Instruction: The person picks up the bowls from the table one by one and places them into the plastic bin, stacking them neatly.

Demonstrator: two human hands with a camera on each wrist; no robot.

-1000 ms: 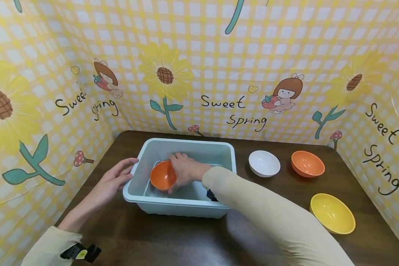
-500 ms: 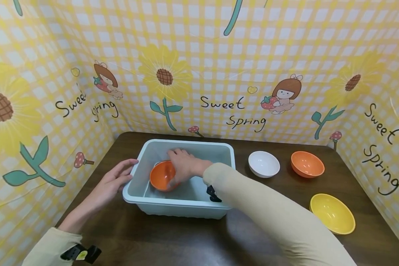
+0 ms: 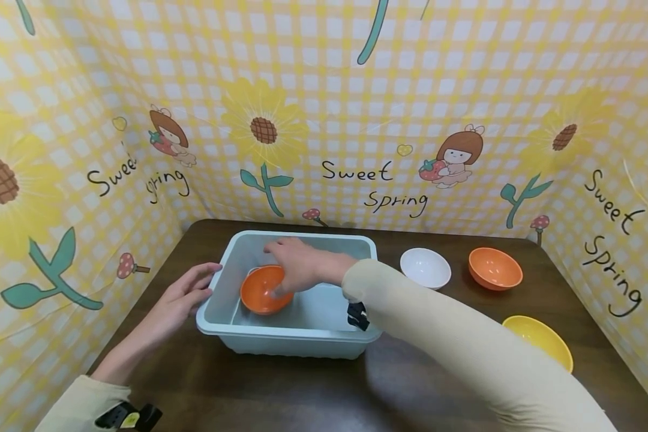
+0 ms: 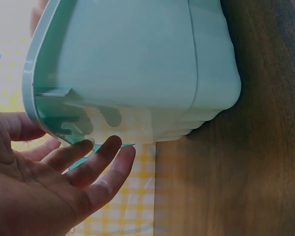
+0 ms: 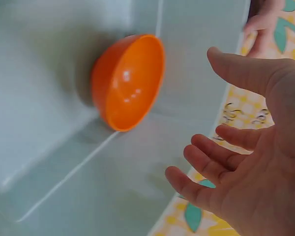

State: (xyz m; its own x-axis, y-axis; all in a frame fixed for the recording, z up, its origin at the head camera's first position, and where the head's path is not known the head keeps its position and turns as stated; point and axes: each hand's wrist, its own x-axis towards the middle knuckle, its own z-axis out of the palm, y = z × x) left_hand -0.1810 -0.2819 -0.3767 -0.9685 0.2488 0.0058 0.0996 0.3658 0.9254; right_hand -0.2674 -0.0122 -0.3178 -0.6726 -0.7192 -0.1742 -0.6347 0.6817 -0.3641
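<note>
An orange bowl (image 3: 266,290) sits upright on the floor of the pale blue plastic basin (image 3: 288,333), toward its left side. My right hand (image 3: 300,264) hovers over the bowl's right side with fingers spread. In the right wrist view the bowl stands apart from the thumb and fingertips, and nothing lies in the palm. My left hand (image 3: 186,291) is outside the basin's left rim, its fingertips right at the edge. In the left wrist view its fingers (image 4: 101,164) are loosely bent and spread beneath the rim.
On the dark wooden table (image 3: 302,396), a white bowl (image 3: 425,267) and another orange bowl (image 3: 495,269) stand right of the basin. A yellow bowl (image 3: 540,342) is nearer, partly behind the right sleeve. A printed checked cloth (image 3: 356,120) walls the table's back and sides.
My right hand has let go of the orange bowl's rim and risen away from it, slightly back. The bowl stays in the basin; the left hand keeps its place. The head view has shifted slightly.
</note>
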